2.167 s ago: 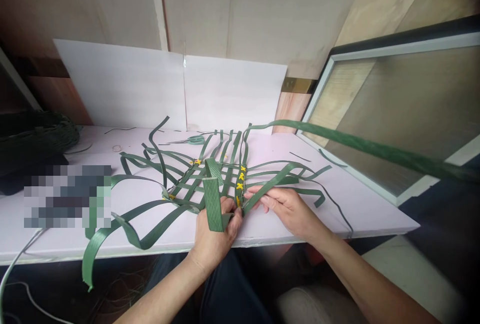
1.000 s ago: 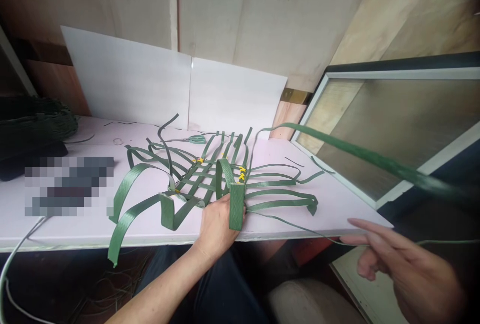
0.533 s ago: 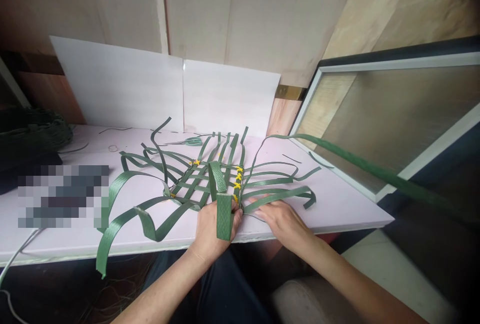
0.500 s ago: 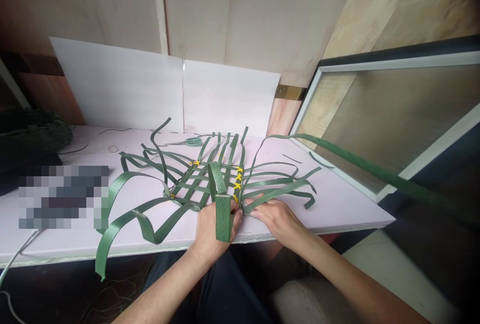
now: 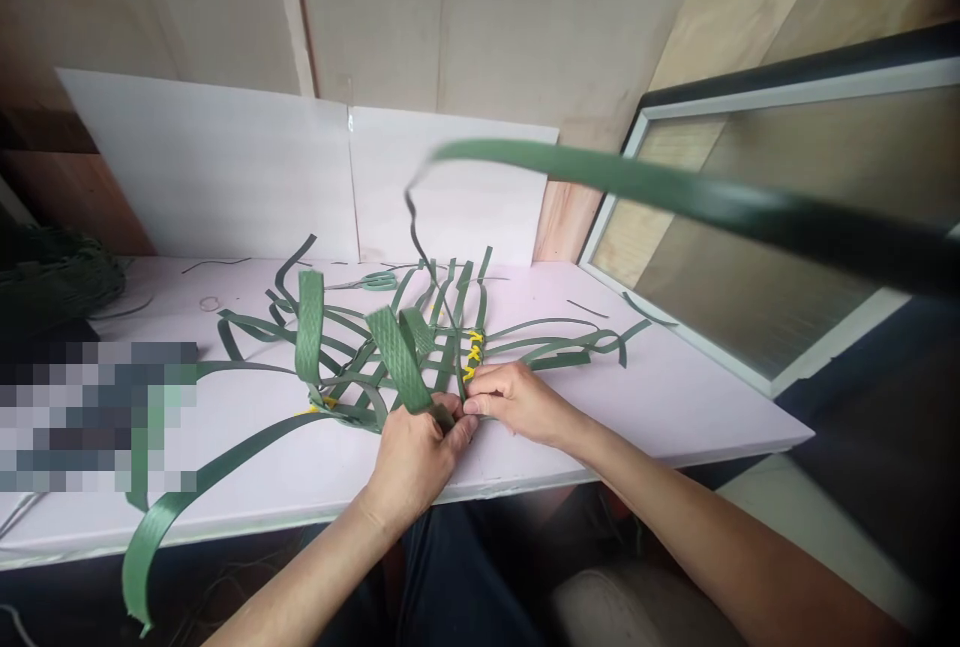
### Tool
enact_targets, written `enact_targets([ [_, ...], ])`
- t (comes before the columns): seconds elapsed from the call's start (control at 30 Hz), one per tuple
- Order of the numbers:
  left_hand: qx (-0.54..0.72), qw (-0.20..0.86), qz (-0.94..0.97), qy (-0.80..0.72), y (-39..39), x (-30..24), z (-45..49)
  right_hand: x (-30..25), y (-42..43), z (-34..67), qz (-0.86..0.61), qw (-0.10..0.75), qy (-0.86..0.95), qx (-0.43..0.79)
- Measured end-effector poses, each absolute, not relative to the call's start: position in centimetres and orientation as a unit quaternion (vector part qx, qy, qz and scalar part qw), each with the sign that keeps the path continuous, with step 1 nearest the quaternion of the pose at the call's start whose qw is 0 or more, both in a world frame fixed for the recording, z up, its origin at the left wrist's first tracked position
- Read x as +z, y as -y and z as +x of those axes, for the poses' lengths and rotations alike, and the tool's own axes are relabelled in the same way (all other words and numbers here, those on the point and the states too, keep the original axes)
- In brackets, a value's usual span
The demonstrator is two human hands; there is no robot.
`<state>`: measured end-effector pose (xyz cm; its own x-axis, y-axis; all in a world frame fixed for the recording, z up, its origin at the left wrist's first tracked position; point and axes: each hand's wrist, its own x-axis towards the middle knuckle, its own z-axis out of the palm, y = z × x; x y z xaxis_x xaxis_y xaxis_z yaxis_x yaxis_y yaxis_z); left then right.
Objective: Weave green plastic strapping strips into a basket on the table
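A lattice of woven green plastic straps point(image 5: 446, 367) lies near the table's front edge, its loose ends spreading out on all sides. Yellow ties point(image 5: 474, 352) cross its right border, and another yellow tie point(image 5: 322, 405) marks the left corner. My left hand point(image 5: 416, 447) is closed on the straps at the front right corner. Right beside it, my right hand point(image 5: 521, 402) pinches a green strap at that same corner, thumb and fingers together. From there a long strap point(image 5: 600, 167) rises, twists and arcs away to the right, blurred by motion.
Green-handled scissors point(image 5: 379, 281) lie behind the lattice. A dark green woven basket point(image 5: 60, 277) stands at the far left, near a pixelated patch. White boards point(image 5: 225, 167) lean on the wall. A framed panel point(image 5: 810, 217) stands at right. Thin scraps point(image 5: 589, 309) lie on the table point(image 5: 675, 407).
My right hand has lifted from the table and come in beside my left hand. The long strap has swung up and left. The lattice's straps have shifted, and the view has turned slightly.
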<state>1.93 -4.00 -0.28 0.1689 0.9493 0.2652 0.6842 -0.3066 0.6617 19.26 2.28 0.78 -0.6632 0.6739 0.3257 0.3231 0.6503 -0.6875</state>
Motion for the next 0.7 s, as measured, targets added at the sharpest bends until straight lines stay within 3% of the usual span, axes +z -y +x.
enact_targets([
  [0.1, 0.330, 0.222, 0.716, -0.574, 4.2, 0.3, 2.2, -0.6, -1.7, 19.5, -0.300, 0.352, 0.806, 0.369],
  [0.3, 0.333, 0.242, 0.717, -0.562, 4.4, 0.2, 2.2, -1.5, -0.4, 19.7, -0.285, 0.437, 0.776, 0.354],
  [0.7, 0.331, 0.270, 0.715, -0.553, 4.2, 0.8, 2.1, -1.6, -0.7, 19.7, -0.273, 0.453, 0.663, 0.531],
])
